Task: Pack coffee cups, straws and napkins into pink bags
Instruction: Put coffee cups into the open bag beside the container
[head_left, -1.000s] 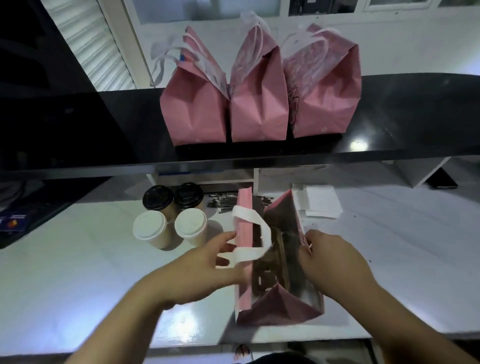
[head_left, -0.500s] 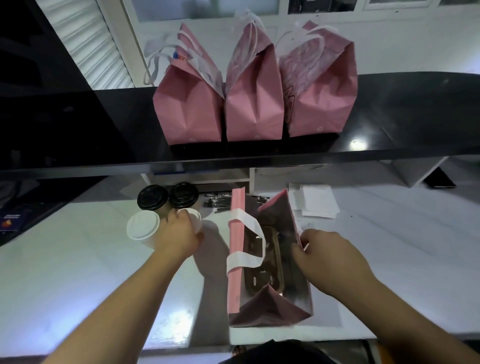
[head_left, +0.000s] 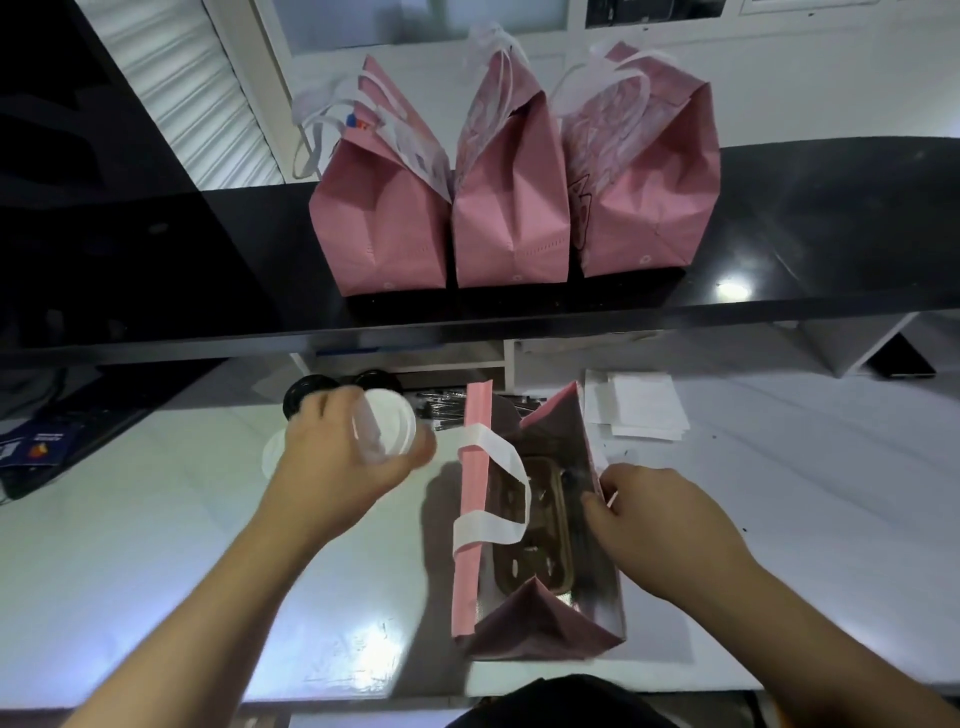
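Our left hand (head_left: 337, 457) grips a blurred white-lidded paper coffee cup (head_left: 387, 428), held left of the open pink paper bag (head_left: 470, 519). Our right hand (head_left: 657, 512) pinches that bag's right wall. Inside it we see a brown cardboard cup tray (head_left: 535, 530), partly shadowed. Behind the bag lie dim straws (head_left: 441, 410).

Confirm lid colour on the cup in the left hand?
White lid on the cup the left hand holds; head view, slightly motion-blurred.

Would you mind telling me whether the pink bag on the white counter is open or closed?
Open. The right hand grips one wall of the pink bag, spreading its mouth so the cup carrier inside shows.
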